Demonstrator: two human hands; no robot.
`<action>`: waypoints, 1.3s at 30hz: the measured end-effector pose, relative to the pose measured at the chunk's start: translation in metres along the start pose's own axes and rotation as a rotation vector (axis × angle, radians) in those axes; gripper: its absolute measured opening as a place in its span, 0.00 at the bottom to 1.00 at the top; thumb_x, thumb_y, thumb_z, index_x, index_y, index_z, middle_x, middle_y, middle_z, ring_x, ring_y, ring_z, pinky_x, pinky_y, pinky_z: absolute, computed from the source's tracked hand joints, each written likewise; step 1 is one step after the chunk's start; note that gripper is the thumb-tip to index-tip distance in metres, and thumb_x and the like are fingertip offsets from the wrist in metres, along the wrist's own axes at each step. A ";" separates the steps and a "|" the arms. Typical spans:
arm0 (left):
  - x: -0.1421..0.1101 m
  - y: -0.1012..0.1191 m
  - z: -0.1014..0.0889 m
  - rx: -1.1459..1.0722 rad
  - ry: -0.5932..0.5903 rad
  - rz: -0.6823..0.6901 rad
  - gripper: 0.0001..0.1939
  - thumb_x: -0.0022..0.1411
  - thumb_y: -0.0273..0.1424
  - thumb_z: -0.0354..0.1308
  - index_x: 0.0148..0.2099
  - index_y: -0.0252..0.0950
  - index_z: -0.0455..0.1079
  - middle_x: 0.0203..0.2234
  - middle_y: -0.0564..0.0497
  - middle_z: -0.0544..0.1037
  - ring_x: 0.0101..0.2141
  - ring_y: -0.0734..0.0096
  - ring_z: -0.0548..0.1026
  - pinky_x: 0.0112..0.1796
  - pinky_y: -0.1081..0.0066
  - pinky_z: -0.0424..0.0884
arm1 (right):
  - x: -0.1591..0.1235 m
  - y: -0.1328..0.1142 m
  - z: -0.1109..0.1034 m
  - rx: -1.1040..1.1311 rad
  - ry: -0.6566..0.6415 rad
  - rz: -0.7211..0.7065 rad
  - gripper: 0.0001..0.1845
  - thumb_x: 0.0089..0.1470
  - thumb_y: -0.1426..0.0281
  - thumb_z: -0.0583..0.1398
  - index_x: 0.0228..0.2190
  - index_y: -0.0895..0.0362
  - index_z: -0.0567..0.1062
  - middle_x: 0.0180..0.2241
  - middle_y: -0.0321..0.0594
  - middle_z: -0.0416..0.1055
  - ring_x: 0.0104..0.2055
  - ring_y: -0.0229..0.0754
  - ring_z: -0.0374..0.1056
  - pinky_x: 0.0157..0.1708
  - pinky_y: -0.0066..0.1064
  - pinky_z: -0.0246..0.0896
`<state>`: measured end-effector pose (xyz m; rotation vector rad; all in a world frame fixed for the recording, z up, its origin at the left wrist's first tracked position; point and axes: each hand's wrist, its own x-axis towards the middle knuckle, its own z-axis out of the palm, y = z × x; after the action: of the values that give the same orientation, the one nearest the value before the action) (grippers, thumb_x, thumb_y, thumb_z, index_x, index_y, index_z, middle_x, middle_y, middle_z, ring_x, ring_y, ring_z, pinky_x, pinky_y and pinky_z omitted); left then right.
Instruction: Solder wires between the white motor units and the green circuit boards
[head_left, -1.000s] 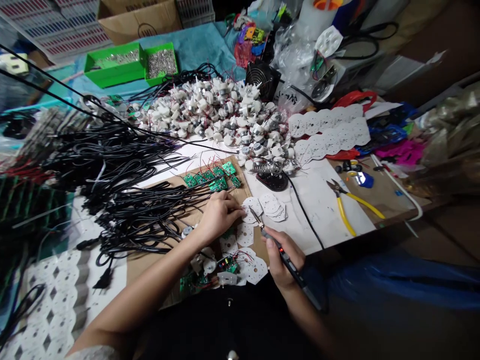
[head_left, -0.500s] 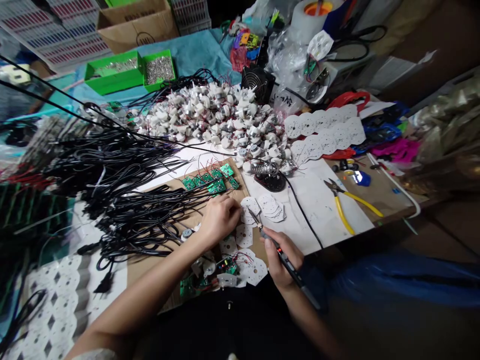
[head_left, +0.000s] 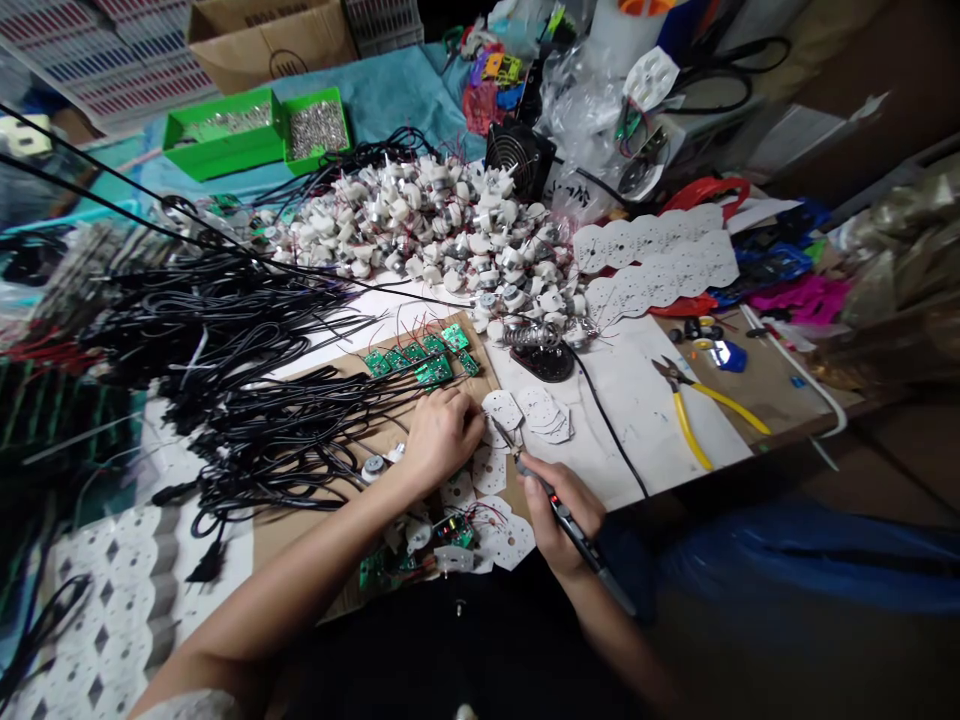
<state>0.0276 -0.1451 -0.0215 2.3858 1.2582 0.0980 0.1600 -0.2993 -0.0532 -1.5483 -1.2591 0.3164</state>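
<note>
My right hand (head_left: 562, 510) grips a soldering iron (head_left: 595, 562) with a small lit red display. Its thin tip points up and left, over the edge of a white circuit board (head_left: 502, 409). Right beside that board is my left hand (head_left: 446, 430), its fingers closed and curled downward; whatever they pinch is hidden from me. A stack of white boards (head_left: 545, 415) lies just right of the iron's tip. More white boards (head_left: 504, 535) and a green circuit board with red wires (head_left: 459, 530) are close to my body. Small green circuit boards (head_left: 431, 365) sit beyond my left hand.
Black power cords (head_left: 300, 420) spread over the left side. Behind lies a heap of white motor parts (head_left: 435, 215). A coil iron stand (head_left: 541, 355), yellow-handled cutters (head_left: 694, 420) and white board strips (head_left: 660, 265) are to the right. Green trays (head_left: 225, 155) stand at the back.
The iron's tip and my right hand have shifted slightly left, closer to my left hand. My left hand has drawn back a little to the left, fingers still closed.
</note>
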 end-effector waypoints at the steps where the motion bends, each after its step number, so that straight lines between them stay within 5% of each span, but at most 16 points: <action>1: 0.000 0.000 0.000 -0.001 -0.002 -0.002 0.06 0.65 0.28 0.56 0.36 0.36 0.74 0.35 0.45 0.81 0.39 0.59 0.76 0.42 0.63 0.67 | 0.000 0.000 0.000 -0.002 -0.002 -0.002 0.15 0.63 0.74 0.58 0.49 0.57 0.79 0.34 0.43 0.81 0.32 0.42 0.77 0.35 0.33 0.74; 19: 0.001 0.002 0.002 0.007 -0.012 -0.030 0.08 0.65 0.30 0.55 0.35 0.37 0.74 0.35 0.45 0.81 0.41 0.56 0.77 0.43 0.61 0.65 | 0.004 0.003 0.004 -0.027 0.018 -0.126 0.15 0.61 0.76 0.59 0.48 0.55 0.79 0.32 0.42 0.79 0.31 0.42 0.75 0.32 0.33 0.73; 30: 0.000 0.000 0.002 -0.028 -0.007 -0.016 0.06 0.64 0.28 0.55 0.35 0.37 0.73 0.36 0.46 0.81 0.41 0.57 0.76 0.43 0.62 0.65 | -0.004 0.001 -0.001 0.035 0.084 0.015 0.16 0.63 0.75 0.58 0.49 0.54 0.79 0.34 0.40 0.79 0.32 0.41 0.78 0.33 0.32 0.76; 35: -0.004 -0.012 -0.006 -0.161 -0.022 0.060 0.06 0.66 0.28 0.55 0.36 0.36 0.71 0.34 0.50 0.81 0.38 0.64 0.77 0.44 0.64 0.64 | -0.008 0.004 -0.001 0.055 0.153 0.065 0.15 0.64 0.73 0.58 0.49 0.54 0.79 0.35 0.41 0.80 0.31 0.42 0.79 0.31 0.32 0.77; 39: -0.019 -0.021 -0.020 -0.255 -0.248 0.319 0.07 0.69 0.32 0.56 0.38 0.36 0.73 0.32 0.51 0.81 0.35 0.67 0.77 0.46 0.64 0.65 | -0.010 0.005 -0.002 0.065 0.188 0.069 0.14 0.64 0.72 0.58 0.47 0.54 0.80 0.32 0.39 0.80 0.29 0.41 0.78 0.31 0.31 0.78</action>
<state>-0.0049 -0.1426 -0.0093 2.2711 0.7030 0.0529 0.1602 -0.3083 -0.0603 -1.5307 -1.0412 0.2475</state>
